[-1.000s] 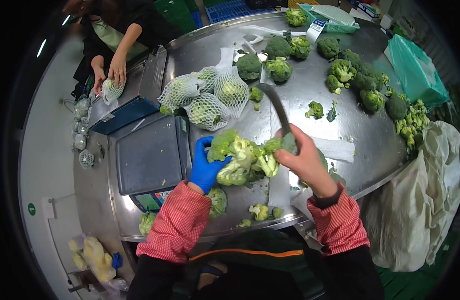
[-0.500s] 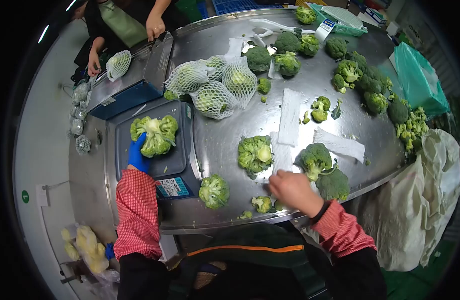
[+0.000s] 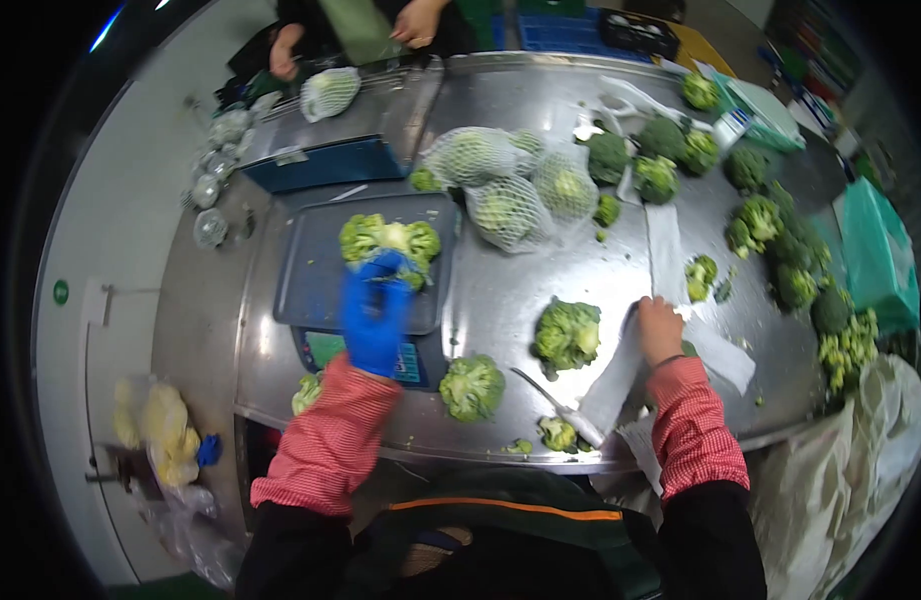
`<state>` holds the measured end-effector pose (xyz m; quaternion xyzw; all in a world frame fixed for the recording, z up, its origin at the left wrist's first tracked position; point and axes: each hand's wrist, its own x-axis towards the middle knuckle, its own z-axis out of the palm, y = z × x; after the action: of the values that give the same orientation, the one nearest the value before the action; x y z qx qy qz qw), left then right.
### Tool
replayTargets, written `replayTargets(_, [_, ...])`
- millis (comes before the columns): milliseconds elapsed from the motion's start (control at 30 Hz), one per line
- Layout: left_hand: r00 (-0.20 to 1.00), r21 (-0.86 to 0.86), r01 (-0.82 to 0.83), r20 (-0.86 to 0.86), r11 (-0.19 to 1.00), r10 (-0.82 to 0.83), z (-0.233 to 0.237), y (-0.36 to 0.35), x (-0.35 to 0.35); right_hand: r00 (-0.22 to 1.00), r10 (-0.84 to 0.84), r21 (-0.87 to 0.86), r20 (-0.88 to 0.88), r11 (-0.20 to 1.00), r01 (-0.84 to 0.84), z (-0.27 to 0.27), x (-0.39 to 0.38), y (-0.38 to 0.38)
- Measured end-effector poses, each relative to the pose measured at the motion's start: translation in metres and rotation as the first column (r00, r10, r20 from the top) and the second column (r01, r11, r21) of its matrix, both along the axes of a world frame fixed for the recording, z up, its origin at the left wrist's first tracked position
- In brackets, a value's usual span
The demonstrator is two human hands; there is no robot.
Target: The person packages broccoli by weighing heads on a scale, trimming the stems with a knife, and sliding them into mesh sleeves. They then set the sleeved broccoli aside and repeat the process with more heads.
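Note:
My left hand (image 3: 376,315), in a blue glove and smeared by motion, is at the near side of a trimmed broccoli head (image 3: 393,240) over the grey scale tray (image 3: 306,280). Whether its fingers grip the head cannot be made out. My bare right hand (image 3: 661,330) has its fingers closed at the upper end of a flat white foam net sleeve (image 3: 617,385). Left of that sleeve lies another broccoli head (image 3: 568,335), stem turned toward me. A knife (image 3: 561,405) with a pale handle rests nearer the table edge, beside a small floret (image 3: 558,434).
Several netted broccoli heads (image 3: 506,210) sit beyond the scale. Loose broccoli (image 3: 796,250) lines the right side, near a green bag (image 3: 881,250). Across the table, another person's hands (image 3: 418,22) are near a metal-topped box (image 3: 331,165). A broccoli head (image 3: 472,388) lies near the scale.
The view has shifted, moving the table rightward. My left hand has brought its broccoli head farther over the tray. My right hand has moved up along the sleeve, and the knife now shows.

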<state>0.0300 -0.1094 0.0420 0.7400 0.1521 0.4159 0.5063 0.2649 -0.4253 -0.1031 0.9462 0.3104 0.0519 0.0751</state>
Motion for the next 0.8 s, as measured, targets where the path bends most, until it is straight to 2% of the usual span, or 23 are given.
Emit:
replayTargets(33, [0.984,-0.008,0.151,-0.093,0.989,-0.151,0.005,-0.022,0.001,0.998,0.022,-0.046,-0.054,0.999,-0.025,-0.003,0.01,0.002])
replayTargets(67, [0.959,0.065,0.247,-0.161,0.967,-0.234,-0.007,-0.033,0.004,0.993,0.036,-0.095,-0.108,0.994,-0.047,-0.005,0.017,0.003])
replayTargets(133, [0.87,0.053,0.442,-0.27,0.895,-0.414,-0.006,-0.056,0.01,0.997,0.035,-0.008,-0.065,0.999,-0.036,0.0,0.024,-0.001])
replayTargets(200, [0.853,-0.009,0.455,-0.282,0.891,-0.439,-0.017,-0.073,0.019,1.0,-0.017,0.107,0.007,0.994,0.016,0.018,0.023,0.0])
replayTargets(233, [0.82,-0.038,0.473,-0.345,0.88,-0.456,-0.017,-0.078,0.023,0.996,-0.068,0.181,0.053,0.982,0.057,0.03,0.02,0.002])
replayTargets(300, [0.812,-0.145,0.48,-0.302,0.865,-0.5,-0.029,-0.092,0.028,0.983,-0.148,0.294,0.105,0.949,0.112,0.038,0.022,-0.003])
replayTargets(333, [0.811,-0.195,0.478,-0.276,0.856,-0.516,-0.033,-0.098,0.031,0.988,-0.156,0.269,-0.001,0.951,0.15,0.027,0.032,-0.011])
replayTargets(400, [0.75,-0.241,0.52,-0.331,0.82,-0.573,-0.036,-0.108,0.034,0.96,-0.172,0.202,-0.219,0.955,0.217,-0.007,0.055,-0.024])
replayTargets(433, [0.715,-0.293,0.523,-0.359,0.8,-0.599,-0.036,-0.114,0.036,0.948,-0.207,0.152,-0.243,0.957,0.248,-0.002,0.06,-0.019])
replayTargets(500, [0.647,-0.394,0.529,-0.387,0.752,-0.658,-0.04,-0.118,0.04,0.984,-0.13,0.144,-0.12,0.979,0.147,0.007,0.061,-0.015])
replayTargets(533, [0.635,-0.504,0.485,-0.359,0.714,-0.684,-0.052,-0.118,0.043,0.994,-0.092,0.136,-0.057,0.986,0.099,0.024,0.054,-0.01])
replayTargets(567, [0.627,-0.608,0.435,-0.324,0.664,-0.708,-0.071,-0.119,0.046,0.997,-0.024,0.178,0.075,0.984,0.01,0.046,0.041,-0.003])
replayTargets(600, [0.623,-0.704,0.38,-0.284,0.6,-0.729,-0.085,-0.12,0.048,0.994,0.038,0.262,0.101,0.963,-0.064,0.065,0.028,0.006])
replayTargets(633, [0.599,-0.824,0.259,-0.272,0.503,-0.753,-0.09,-0.12,0.052,0.987,0.096,0.342,0.131,0.93,-0.136,0.084,0.015,0.014])
replayTargets(667, [0.592,-0.902,0.169,-0.23,0.397,-0.773,-0.082,-0.115,0.055,0.975,0.149,0.418,0.167,0.885,-0.207,0.104,0.002,0.022])
replayTargets(700, [0.587,-0.957,0.076,-0.183,0.279,-0.788,-0.067,-0.11,0.058,0.959,0.283,0.583,0.009,0.778,-0.235,0.125,-0.011,0.029])
replayTargets(733, [0.588,-0.988,-0.018,-0.133,0.151,-0.798,-0.06,-0.108,0.059,0.893,0.433,0.73,-0.124,0.649,-0.214,0.145,-0.027,0.034])
replayTargets(767, [0.618,-0.995,0.073,0.101,-0.07,-0.78,-0.086,-0.107,0.059,0.827,0.532,0.736,-0.183,0.631,-0.243,0.164,-0.046,0.039])
replayTargets(800, [0.48,-0.917,0.383,0.301,-0.112,-0.824,-0.104,-0.106,0.068,0.743,0.625,0.747,-0.241,0.608,-0.269,0.179,-0.065,0.046])
